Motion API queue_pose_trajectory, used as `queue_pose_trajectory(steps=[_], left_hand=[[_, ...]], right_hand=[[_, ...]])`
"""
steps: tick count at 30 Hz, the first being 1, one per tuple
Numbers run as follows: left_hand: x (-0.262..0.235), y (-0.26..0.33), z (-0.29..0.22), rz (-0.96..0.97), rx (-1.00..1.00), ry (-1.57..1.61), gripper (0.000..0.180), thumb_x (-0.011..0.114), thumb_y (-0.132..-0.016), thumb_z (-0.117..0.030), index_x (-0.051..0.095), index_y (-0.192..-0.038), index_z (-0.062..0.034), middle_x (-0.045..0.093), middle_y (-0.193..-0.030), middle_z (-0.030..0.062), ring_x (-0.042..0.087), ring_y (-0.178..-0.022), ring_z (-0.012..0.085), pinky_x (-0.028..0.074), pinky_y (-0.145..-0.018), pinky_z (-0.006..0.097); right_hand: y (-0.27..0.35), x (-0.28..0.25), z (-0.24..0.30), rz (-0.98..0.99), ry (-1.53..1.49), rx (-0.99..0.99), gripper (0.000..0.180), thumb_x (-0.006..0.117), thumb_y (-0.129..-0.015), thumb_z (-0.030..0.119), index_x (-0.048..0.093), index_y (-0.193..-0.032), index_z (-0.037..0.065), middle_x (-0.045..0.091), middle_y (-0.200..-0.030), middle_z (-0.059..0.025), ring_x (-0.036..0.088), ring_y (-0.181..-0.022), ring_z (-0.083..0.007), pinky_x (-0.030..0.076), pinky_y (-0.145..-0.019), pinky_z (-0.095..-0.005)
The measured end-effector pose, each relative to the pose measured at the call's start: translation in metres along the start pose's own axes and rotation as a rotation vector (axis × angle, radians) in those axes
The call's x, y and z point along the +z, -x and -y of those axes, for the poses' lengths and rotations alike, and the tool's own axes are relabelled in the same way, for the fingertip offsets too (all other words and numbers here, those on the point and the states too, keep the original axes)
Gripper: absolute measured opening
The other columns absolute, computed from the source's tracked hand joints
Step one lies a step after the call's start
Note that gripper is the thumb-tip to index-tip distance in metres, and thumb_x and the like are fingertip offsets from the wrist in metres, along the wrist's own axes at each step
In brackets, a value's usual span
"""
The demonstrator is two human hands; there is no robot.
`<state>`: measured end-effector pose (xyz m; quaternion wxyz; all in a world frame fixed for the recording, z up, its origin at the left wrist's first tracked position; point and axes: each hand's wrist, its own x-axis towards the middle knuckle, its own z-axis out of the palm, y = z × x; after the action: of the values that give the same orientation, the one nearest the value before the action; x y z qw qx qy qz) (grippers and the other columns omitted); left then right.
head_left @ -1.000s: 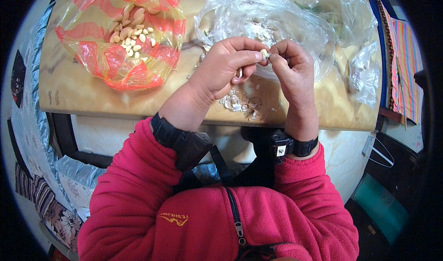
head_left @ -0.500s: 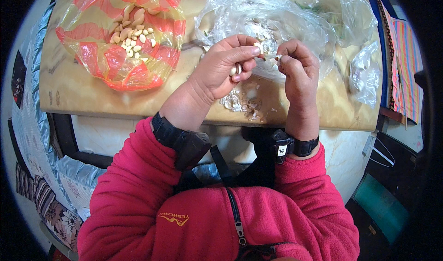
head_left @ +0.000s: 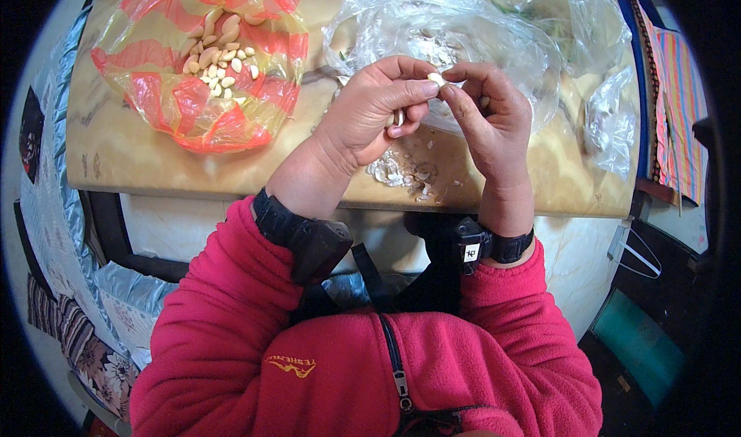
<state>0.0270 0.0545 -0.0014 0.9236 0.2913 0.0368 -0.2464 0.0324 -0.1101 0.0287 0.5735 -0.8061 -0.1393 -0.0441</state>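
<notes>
Left hand (head_left: 382,105): is pinching a clove (head_left: 436,79), right of the red bag (head_left: 220,132)
Right hand (head_left: 494,116): is also pinching it

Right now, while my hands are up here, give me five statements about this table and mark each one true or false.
1. The left hand pinches a pale clove. True.
2. The striped bag sits at the table's right end. False: the striped bag lies on the left part of the table.
3. Loose peelings lie near the table's front edge. True.
4. The right hand hangs far from that clove. False: the right hand has its fingertips right at it.
5. Both wrists wear black straps. True.
</notes>
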Motion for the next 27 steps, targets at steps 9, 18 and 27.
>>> queue_pose_trajectory(steps=[9, 18, 27], left_hand=[[0.002, 0.002, -0.001, -0.077, -0.025, -0.053, 0.012, 0.058, -0.087, -0.008, 0.056, -0.096, -0.0026, 0.061, -0.082, 0.0067, 0.048, -0.054, 0.0048, 0.032, -0.039, 0.015], [0.005, 0.002, -0.004, -0.074, 0.033, -0.028, 0.017, 0.056, -0.087, -0.008, 0.057, -0.102, -0.0006, 0.063, -0.092, 0.0130, 0.047, -0.057, 0.0041, 0.034, -0.042, 0.014], [0.004, 0.001, -0.001, -0.099, 0.077, -0.081, 0.016, 0.065, -0.083, -0.011, 0.060, -0.096, -0.0029, 0.062, -0.078, 0.0021, 0.051, -0.058, 0.0023, 0.034, -0.043, 0.014]], right_hand=[[0.002, 0.004, -0.002, -0.035, 0.043, 0.000, 0.003, 0.061, -0.079, 0.001, 0.060, -0.081, 0.003, 0.055, -0.062, 0.0001, 0.048, -0.054, -0.0042, 0.039, -0.050, -0.0191], [-0.005, -0.005, -0.009, -0.095, 0.160, -0.028, 0.006, 0.061, -0.079, 0.004, 0.057, -0.076, 0.002, 0.048, -0.056, 0.0005, 0.041, -0.051, -0.0049, 0.036, -0.046, -0.0218], [0.000, 0.002, 0.003, -0.050, 0.103, -0.011, 0.011, 0.066, -0.077, 0.006, 0.062, -0.087, 0.003, 0.052, -0.057, 0.0000, 0.045, -0.052, -0.0046, 0.036, -0.047, -0.0202]])
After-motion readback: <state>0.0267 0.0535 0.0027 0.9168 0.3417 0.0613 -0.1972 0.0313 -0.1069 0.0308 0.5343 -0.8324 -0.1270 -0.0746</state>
